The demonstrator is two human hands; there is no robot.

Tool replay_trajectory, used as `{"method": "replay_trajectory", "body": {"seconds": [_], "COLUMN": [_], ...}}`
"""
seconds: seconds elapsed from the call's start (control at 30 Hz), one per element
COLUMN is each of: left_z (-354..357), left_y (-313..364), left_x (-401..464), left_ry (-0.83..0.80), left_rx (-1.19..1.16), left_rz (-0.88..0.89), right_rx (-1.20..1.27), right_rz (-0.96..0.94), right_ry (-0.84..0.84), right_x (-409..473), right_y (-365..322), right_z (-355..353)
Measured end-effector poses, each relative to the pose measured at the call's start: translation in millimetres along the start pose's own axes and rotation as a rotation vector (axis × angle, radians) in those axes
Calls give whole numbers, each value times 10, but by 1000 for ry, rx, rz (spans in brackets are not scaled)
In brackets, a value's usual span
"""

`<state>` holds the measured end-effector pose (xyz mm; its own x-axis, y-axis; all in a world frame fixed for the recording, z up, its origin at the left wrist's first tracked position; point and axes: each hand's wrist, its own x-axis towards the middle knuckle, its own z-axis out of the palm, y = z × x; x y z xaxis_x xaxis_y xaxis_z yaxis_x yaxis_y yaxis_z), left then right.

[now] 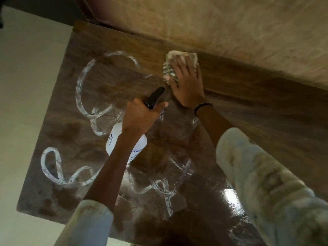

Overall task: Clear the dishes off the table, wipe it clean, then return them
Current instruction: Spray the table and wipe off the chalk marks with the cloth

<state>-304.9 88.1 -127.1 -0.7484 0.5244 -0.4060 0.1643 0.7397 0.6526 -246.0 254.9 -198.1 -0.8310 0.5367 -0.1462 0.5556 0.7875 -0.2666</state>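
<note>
A brown wooden table (74, 110) fills the view, streaked with white looping foam lines (83, 80). My left hand (140, 118) grips a white spray bottle (115, 139) by its black trigger head, held just above the table's middle. My right hand (186, 82) lies flat on a pale knobbly cloth (179, 57) pressed against the tabletop near the far edge by the wall. No dishes are in view.
A mottled beige wall (230, 29) runs along the table's far side. Pale floor (26, 86) lies to the left of the table. A wet shiny patch (230, 196) reflects light at the near right under my right sleeve.
</note>
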Motion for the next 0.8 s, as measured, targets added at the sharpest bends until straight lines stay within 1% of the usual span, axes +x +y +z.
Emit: {"method": "replay_trajectory", "body": {"seconds": [0.1, 0.17, 0.2, 0.3, 0.37, 0.47, 0.53, 0.63, 0.8], "left_z": [31, 48, 63, 152, 227, 339, 393, 422, 348], "left_y": [-23, -40, -57, -135, -163, -195, -216, -239, -275], "left_x": [-67, -126, -159, -297, -432, -622, -729, -849, -930], "left_ry": [-2, -7, -24, -107, -146, -193, -218, -191, -153], "left_rx": [37, 59, 56, 12, 31, 38, 33, 20, 11], "left_rz": [15, 19, 20, 25, 24, 19, -22, -89, -95], "right_rx": [-1, -11, -22, -10, 8, 5, -7, -25, -24], "right_rz": [-170, -221, -198, 10, 97, 79, 65, 61, 37], "right_ry": [-51, -69, -58, 22, 30, 3, -28, -69, -55], "right_x": [-311, -557, -677, -1020, -1233, -1529, -1681, -1763, -1652], "right_y": [-10, 193, 324, 678, 772, 778, 791, 820, 754], "right_z": [23, 22, 7, -64, -89, -79, -48, -39, -56]}}
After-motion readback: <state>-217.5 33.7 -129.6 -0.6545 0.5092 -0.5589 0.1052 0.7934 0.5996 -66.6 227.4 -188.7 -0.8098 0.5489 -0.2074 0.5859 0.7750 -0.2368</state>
